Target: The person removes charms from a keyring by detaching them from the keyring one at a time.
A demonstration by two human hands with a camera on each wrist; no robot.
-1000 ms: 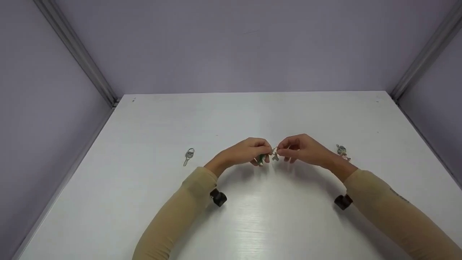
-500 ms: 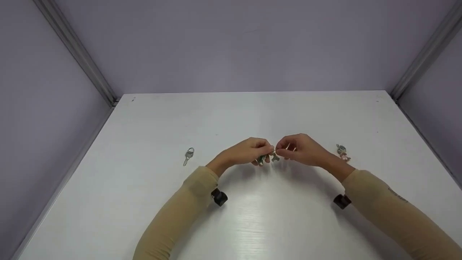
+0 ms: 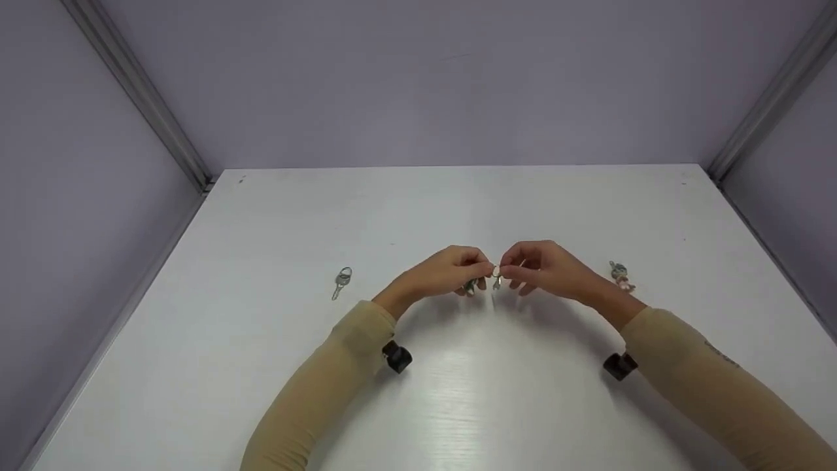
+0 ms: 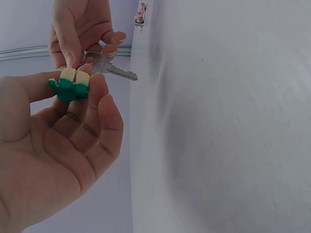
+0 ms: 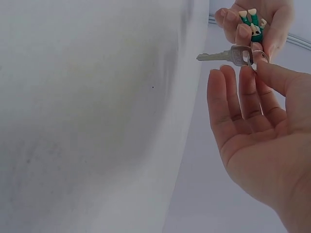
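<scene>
Key (image 4: 111, 69) on ring, pinched between left hand (image 3: 444, 273) and right hand (image 3: 548, 268)

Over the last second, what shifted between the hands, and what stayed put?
The silver key hanging between the hands swung slightly. The left hand still pinches the green charm; the right hand still pinches the ring. The lone key and the far keychain stayed put.

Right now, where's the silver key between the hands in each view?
Head: silver key at centre, hanging between both hands.
Left wrist: upper left, blade pointing right.
Right wrist: upper right, blade pointing left.
Shared landmark: green charm held beside it.
</scene>
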